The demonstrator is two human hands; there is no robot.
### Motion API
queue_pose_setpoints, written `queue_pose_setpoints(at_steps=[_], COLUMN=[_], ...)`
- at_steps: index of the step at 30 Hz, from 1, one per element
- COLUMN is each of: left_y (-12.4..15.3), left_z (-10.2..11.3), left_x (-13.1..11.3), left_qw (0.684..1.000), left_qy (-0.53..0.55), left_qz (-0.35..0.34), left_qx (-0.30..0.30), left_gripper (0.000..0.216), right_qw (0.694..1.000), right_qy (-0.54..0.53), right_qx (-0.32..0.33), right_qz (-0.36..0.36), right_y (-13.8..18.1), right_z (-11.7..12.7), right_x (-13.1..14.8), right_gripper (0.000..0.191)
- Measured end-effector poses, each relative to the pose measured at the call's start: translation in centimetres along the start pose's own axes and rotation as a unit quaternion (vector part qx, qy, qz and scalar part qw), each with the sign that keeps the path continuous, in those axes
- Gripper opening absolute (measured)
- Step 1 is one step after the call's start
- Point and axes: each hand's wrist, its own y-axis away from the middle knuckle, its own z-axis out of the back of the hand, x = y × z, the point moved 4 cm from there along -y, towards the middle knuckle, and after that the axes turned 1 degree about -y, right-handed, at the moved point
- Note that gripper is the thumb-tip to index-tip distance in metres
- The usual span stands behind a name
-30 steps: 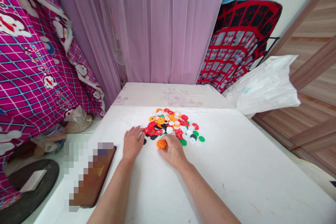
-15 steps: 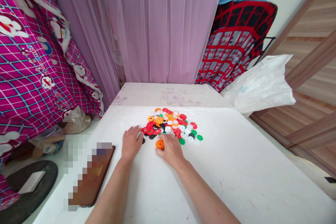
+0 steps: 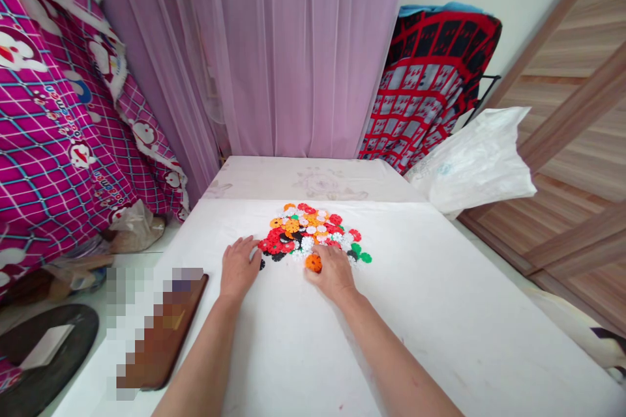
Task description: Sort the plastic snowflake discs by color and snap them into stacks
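pinched by the right hand (image 3: 335, 272), the orange disc (image 3: 313, 264) is now shifted rightward along the pile (image 3: 307, 244), not yet released; the left hand (image 3: 238, 268) is rested unclenched beside red discs (image 3: 276, 240).

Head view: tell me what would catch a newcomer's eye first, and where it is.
Probably the heap of bright notched discs on the white tablecloth, with the left hand at its left edge and the right hand holding an orange disc at its near side. Next might come the magenta cartoon-print cloth at the far left and the red-and-black patterned cloth at the upper right.
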Motion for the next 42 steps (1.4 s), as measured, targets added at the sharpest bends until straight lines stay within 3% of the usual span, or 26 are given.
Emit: queue_pose_setpoints(at_steps=[19,24,29,33,42], left_y=[-0.3,-0.4,-0.6,-0.6,-0.6], left_z=[-0.1,0.0,0.0,-0.3,-0.5], left_x=[0.2,0.1,0.2,0.4,-0.3], left_qw=[1.000,1.000,0.999,0.999,0.999], left_qy=[-0.015,-0.024,-0.030,-0.038,-0.042], left_qz=[0.009,0.009,0.009,0.000,0.010], left_qx=[-0.008,-0.006,-0.019,-0.022,-0.008], left_gripper=[0.035,0.037,0.036,0.037,0.039], right_qw=[0.998,0.992,0.984,0.981,0.996], right_qy=[-0.029,-0.077,-0.101,-0.059,0.025], right_qx=[-0.051,-0.099,-0.148,-0.185,-0.049], right_qz=[0.017,0.014,0.012,0.012,0.068], right_y=[0.8,0.8,0.7,-0.4,-3.5], right_z=[0.1,0.4,0.7,0.9,-0.1], right_x=[1.5,0.8,0.4,-0.4,-0.6], right_gripper=[0.031,0.009,0.014,0.026,0.033])
